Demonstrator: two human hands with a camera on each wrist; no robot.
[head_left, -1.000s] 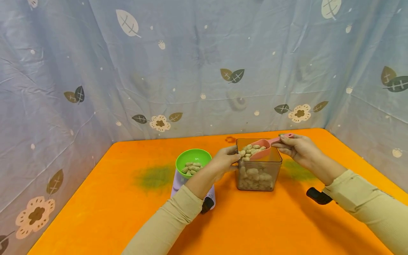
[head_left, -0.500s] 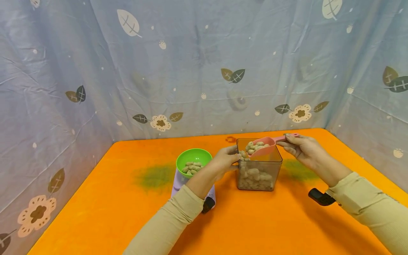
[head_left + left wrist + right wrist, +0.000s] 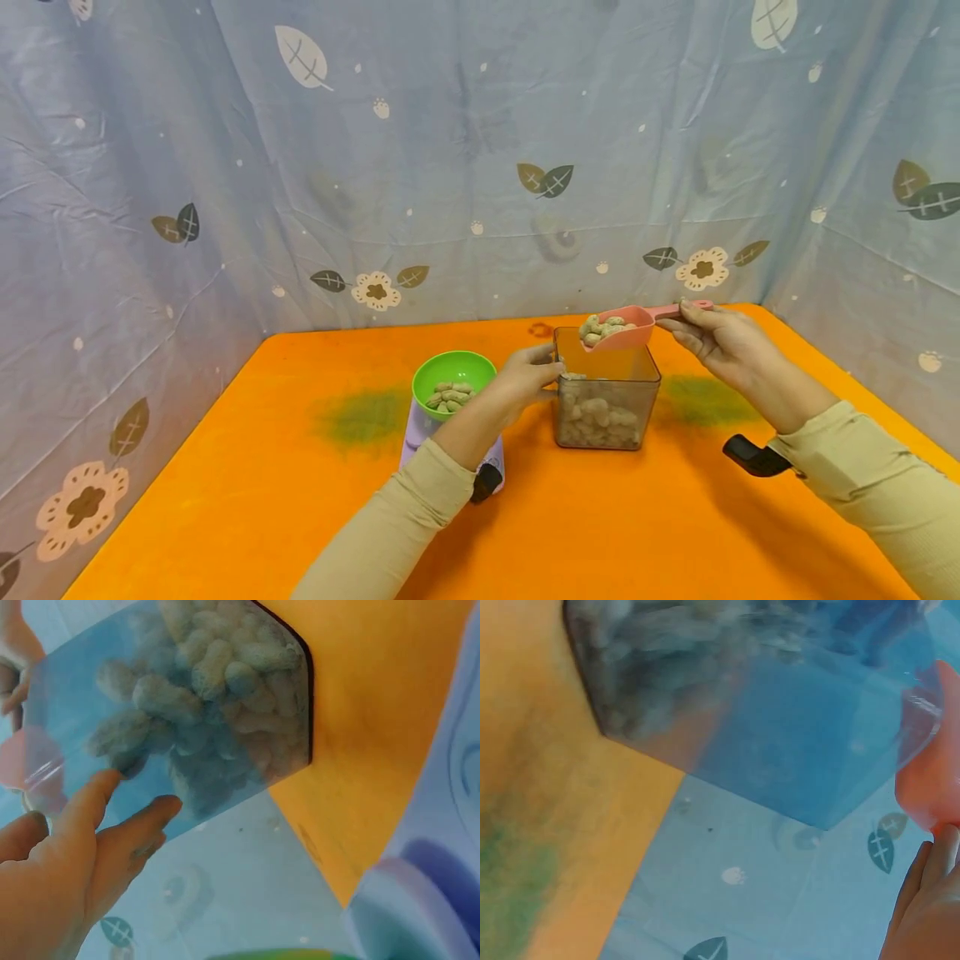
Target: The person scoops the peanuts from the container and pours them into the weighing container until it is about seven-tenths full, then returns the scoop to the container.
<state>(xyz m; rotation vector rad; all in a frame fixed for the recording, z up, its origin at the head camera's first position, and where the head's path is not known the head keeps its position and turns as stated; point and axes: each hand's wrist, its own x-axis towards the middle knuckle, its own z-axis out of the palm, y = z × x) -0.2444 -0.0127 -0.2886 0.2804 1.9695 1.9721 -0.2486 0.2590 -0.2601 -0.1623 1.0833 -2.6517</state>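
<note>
Your right hand [image 3: 720,337] grips one pink plastic scoop [image 3: 626,327]; your left hand's [image 3: 525,379] relaxed fingers touch one clear square tub [image 3: 606,400]; only the head view shows one green bowl [image 3: 453,375].

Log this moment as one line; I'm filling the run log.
right hand: holds pink plastic scoop of peanuts above clear square container | left hand: fingers touch container side | green bowl: some peanuts

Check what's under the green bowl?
The green bowl, holding peanuts, sits on a lilac scale. The left forearm covers the scale's near right part, so any display is hidden.
</note>
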